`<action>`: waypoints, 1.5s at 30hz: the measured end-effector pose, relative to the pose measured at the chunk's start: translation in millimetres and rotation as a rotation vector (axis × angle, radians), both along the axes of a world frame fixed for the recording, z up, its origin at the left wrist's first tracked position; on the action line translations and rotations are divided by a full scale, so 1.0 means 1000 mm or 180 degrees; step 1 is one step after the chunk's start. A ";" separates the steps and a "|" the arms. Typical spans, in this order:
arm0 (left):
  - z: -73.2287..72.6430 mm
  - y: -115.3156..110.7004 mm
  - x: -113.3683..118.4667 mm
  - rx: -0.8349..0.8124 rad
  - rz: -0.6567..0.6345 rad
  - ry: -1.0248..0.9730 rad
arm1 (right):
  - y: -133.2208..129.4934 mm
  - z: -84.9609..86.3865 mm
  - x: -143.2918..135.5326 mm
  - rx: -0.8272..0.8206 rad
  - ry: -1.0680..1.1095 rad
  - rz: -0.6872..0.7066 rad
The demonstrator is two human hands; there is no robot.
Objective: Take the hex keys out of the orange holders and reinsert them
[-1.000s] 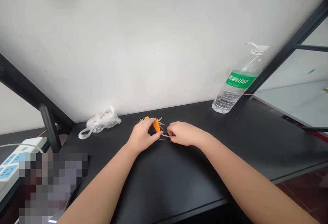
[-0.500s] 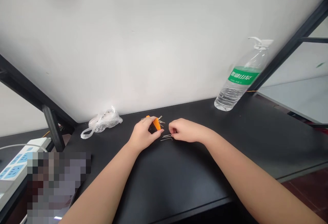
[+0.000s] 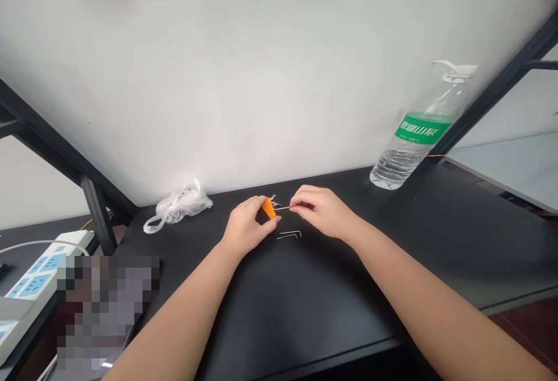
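My left hand is closed around an orange hex key holder, its thumb and fingers on either side. Several metal keys poke out of the holder's right face. Between the fingertips of my right hand is a thin metal hex key, pointing left with its far end at the holder. Whether that tip is inside a hole, I cannot tell. Two loose L-shaped hex keys lie on the black table just below the hands.
A knotted clear plastic bag rests at the back left by the wall. At the back right stands a large water bottle with a green label. A white power strip is at the left, beside a blurred-out area. Black metal posts flank the table.
My right hand has lifted a hex key off the table and brought it up to the orange holder. My left hand keeps its grip. The view has shifted slightly.
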State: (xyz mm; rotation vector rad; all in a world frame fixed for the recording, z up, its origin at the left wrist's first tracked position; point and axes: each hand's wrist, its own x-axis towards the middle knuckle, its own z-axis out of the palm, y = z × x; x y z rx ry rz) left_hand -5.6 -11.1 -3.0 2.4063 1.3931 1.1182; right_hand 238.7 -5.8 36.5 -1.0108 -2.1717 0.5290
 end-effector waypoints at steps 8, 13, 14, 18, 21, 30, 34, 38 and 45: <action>-0.001 0.001 0.000 0.0147 0.0005 0.0261 | -0.001 -0.002 -0.002 0.0237 -0.0221 0.0052; -0.003 0.001 0.000 0.0234 -0.0065 0.0542 | -0.005 -0.001 -0.006 0.0378 -0.0322 0.0078; -0.003 0.001 0.000 0.0228 -0.0065 0.0562 | -0.005 -0.001 -0.007 0.0362 -0.0343 0.0103; -0.003 0.001 0.001 0.0135 -0.0027 0.0506 | -0.007 -0.001 -0.010 0.0149 -0.0262 0.0144; -0.002 0.001 0.002 0.0043 0.0005 0.0417 | -0.007 -0.003 -0.013 -0.0016 -0.0183 0.0174; -0.001 0.000 0.004 -0.0015 0.0035 0.0249 | -0.009 -0.009 -0.023 -0.0574 0.0242 -0.0050; -0.002 0.000 0.002 -0.0024 0.0051 0.0216 | -0.007 -0.013 -0.023 -0.0887 0.0340 -0.0087; -0.004 0.000 0.001 -0.0006 0.0016 0.0289 | -0.006 -0.017 -0.024 -0.0714 0.0168 -0.0080; -0.005 0.001 0.001 0.0057 -0.0101 0.0458 | -0.004 -0.020 -0.025 -0.0346 -0.0213 -0.0158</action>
